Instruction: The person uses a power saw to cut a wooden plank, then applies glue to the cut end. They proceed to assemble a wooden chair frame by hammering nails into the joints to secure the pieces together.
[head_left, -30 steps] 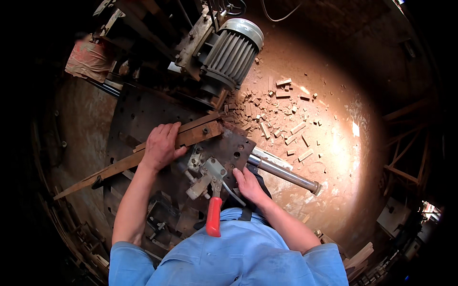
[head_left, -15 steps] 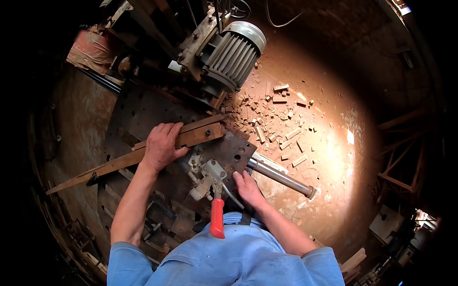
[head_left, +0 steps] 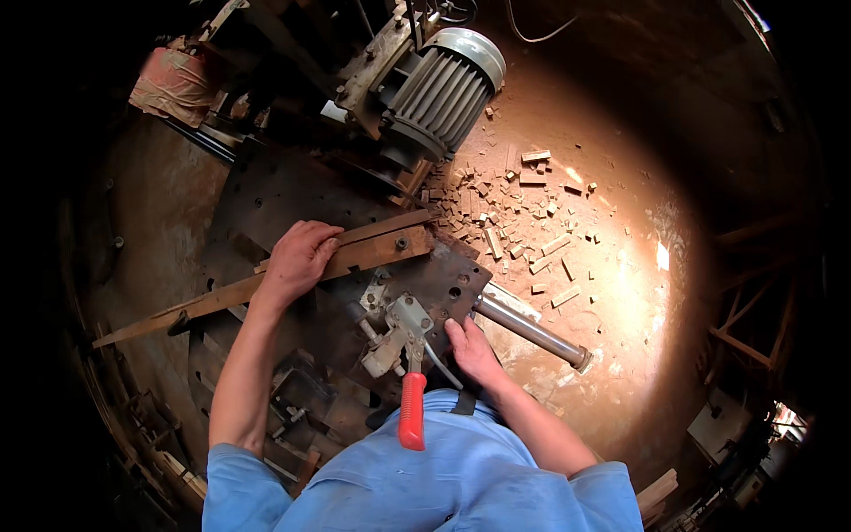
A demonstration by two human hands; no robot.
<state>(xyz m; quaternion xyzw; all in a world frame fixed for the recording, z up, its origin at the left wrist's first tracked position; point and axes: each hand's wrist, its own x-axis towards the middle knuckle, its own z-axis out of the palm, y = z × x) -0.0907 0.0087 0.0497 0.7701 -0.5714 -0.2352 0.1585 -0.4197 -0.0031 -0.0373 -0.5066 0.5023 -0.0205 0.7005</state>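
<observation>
My left hand (head_left: 300, 259) is closed with its fingers over a thin wooden strip (head_left: 383, 228), which lies along a longer wooden board (head_left: 377, 252) with a bolt in it. Both pieces rest on a dark, drilled metal plate (head_left: 266, 204), and their right ends lie close to the motor's underside. Thumb on top, my right hand (head_left: 476, 353) grips the near right edge of that plate; its other fingers are hidden below. Between my hands stands a toggle clamp (head_left: 403, 324) with a red handle (head_left: 411, 412) pointing toward my body. Neither hand touches it.
A finned electric motor (head_left: 443, 93) sits beyond the plate. Many small wood offcuts (head_left: 532, 213) and dust cover the floor to its right. A round metal bar (head_left: 532, 330) sticks out right of the plate. A reddish wrapped bundle (head_left: 175, 87) is at the far left.
The whole view has shifted slightly right. My left thumb, earlier stretched over the board, is now drawn in against the fingers. My right hand keeps its place on the plate edge.
</observation>
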